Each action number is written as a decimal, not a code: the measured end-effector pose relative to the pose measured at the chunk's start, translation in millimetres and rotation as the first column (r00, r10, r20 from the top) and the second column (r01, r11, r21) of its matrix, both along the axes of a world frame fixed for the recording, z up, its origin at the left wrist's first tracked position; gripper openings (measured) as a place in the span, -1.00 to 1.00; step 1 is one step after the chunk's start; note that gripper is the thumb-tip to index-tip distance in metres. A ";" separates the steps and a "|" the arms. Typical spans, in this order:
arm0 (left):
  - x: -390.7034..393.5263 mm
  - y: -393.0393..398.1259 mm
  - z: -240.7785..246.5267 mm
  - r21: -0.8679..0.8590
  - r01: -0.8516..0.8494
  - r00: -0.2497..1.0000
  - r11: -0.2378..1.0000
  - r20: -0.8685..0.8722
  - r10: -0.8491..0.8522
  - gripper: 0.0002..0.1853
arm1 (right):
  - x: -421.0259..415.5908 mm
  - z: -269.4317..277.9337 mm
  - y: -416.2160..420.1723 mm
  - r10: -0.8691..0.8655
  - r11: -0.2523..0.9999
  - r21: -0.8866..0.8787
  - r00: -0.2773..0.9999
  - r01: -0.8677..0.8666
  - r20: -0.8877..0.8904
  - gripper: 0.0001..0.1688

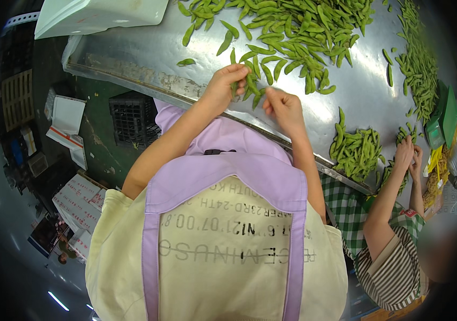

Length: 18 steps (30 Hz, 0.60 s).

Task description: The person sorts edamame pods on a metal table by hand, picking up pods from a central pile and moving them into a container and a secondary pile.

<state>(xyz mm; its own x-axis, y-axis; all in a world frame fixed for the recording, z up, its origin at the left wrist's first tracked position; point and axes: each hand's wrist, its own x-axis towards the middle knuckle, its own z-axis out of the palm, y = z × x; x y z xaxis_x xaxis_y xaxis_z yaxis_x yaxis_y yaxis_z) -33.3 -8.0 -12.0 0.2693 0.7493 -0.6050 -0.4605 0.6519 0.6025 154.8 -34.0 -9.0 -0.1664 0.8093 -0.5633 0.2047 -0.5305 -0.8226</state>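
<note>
My left hand is at the near edge of a metal table. Its fingers are closed on green soybean pods, though the palm hides how many. More loose pods lie right beside its fingertips. My right hand hovers a short way to the right, thumb and fingers curled together. A pod's end touches or nearly touches its thumb, and whether anything is pinched there cannot be seen. Just beyond both hands spreads a large heap of soybean pods.
A co-worker's hands handle pods at right, near a smaller pile. Another long heap runs along the far side, by a green scale. A white plastic container stands at upper left. A black crate sits on the floor.
</note>
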 end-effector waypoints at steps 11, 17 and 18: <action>3.8 -0.6 10.3 -0.075 0.043 0.999 0.996 0.006 -0.043 -0.82 | 2.0 -15.1 24.4 -0.077 0.898 0.382 0.777 -0.218 0.624 -0.74; 2.4 -2.3 3.4 -0.082 0.198 0.971 0.977 -0.119 -0.207 -0.81 | -4.5 -11.1 14.4 -0.147 0.911 0.403 0.847 -0.085 0.512 -0.70; 2.1 -2.1 3.0 -0.075 0.201 0.970 0.977 -0.124 -0.209 -0.80 | -6.8 -8.7 15.9 -0.163 0.889 0.442 0.819 -0.119 0.550 -0.68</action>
